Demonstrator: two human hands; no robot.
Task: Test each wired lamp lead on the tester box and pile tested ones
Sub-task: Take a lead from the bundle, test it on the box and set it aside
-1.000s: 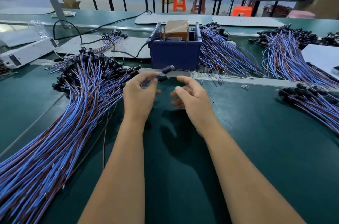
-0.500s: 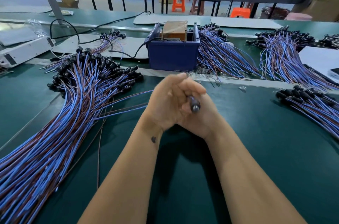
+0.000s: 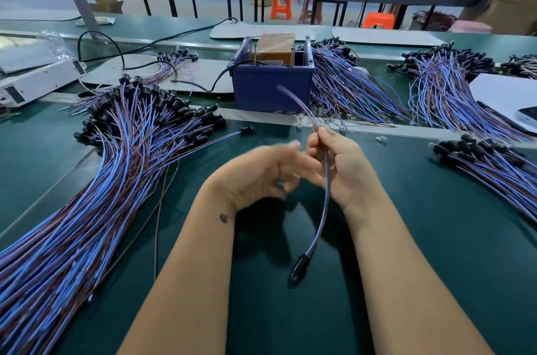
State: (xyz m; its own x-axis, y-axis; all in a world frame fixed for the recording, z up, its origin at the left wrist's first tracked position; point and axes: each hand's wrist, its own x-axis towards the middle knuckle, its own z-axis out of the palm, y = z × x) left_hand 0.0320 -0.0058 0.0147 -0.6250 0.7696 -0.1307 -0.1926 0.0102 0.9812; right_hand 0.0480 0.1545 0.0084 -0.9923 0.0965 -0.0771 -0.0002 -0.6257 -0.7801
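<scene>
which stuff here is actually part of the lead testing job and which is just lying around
Part of the job: lead pinched in the right hand; left hand; blue tester box; big lead pile.

Lying about: white unit; orange stools; white sheet.

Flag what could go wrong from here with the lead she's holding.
1. The right hand pinches the lead mid-wire; its black socket dangles over the table and may swing or snag.
2. The free wire ends look blurred, so they could miss the tester box.
3. The left hand is off the lead.
</scene>
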